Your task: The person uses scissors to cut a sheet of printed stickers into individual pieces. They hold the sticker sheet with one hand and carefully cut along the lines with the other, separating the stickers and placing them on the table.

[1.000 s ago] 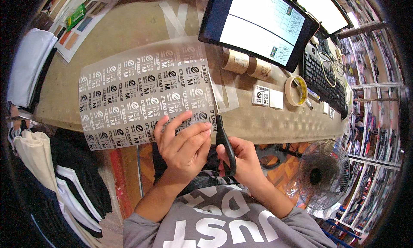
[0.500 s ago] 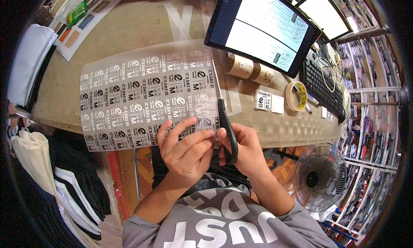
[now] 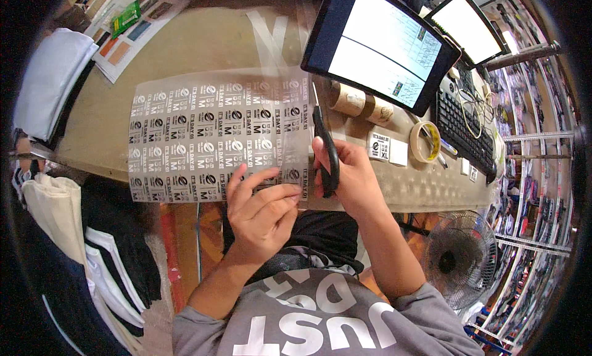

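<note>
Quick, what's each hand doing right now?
Left hand: closed, holding the sheet at its near edge.
Right hand: closed, holding the scissors.

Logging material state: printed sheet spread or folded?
Spread. The printed sheet shows rows of marks across its face, with no fold visible; the left hand hides part of its near edge.

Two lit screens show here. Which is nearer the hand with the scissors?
The larger-looking, black-framed screen, just ahead of the right hand and its scissors; the other screen stands farther off, beyond it to the right.
</note>
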`<action>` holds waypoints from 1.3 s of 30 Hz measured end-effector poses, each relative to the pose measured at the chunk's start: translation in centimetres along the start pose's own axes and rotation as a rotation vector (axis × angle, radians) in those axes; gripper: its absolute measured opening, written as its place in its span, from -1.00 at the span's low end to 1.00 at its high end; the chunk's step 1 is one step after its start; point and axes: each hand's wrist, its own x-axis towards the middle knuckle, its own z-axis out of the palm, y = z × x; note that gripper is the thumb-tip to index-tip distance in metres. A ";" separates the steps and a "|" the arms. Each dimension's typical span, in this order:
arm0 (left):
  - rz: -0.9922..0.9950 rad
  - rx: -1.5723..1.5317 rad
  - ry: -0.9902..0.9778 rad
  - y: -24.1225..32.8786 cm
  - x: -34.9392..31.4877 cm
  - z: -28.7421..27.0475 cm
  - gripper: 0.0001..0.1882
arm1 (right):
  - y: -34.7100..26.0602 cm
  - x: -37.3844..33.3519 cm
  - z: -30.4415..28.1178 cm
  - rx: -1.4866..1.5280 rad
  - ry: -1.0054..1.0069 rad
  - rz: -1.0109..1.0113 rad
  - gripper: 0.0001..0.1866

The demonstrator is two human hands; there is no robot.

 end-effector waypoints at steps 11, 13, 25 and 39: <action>-0.050 -0.080 0.196 -5.0 -0.3 -11.4 -0.72 | 0.3 -3.3 -3.1 -0.203 -0.110 -0.019 -0.59; -0.178 0.160 0.152 -4.6 -1.0 -14.9 -0.64 | 1.5 -4.8 -4.6 -0.231 -0.145 -0.045 -0.63; -0.138 0.568 -0.217 -3.7 1.9 -7.6 -0.50 | 4.5 -11.3 -7.6 -0.060 -0.177 -0.041 -0.74; -0.065 0.512 0.247 -2.2 3.9 -6.9 -0.87 | 7.2 -12.5 -6.4 -0.094 -0.244 0.056 -0.78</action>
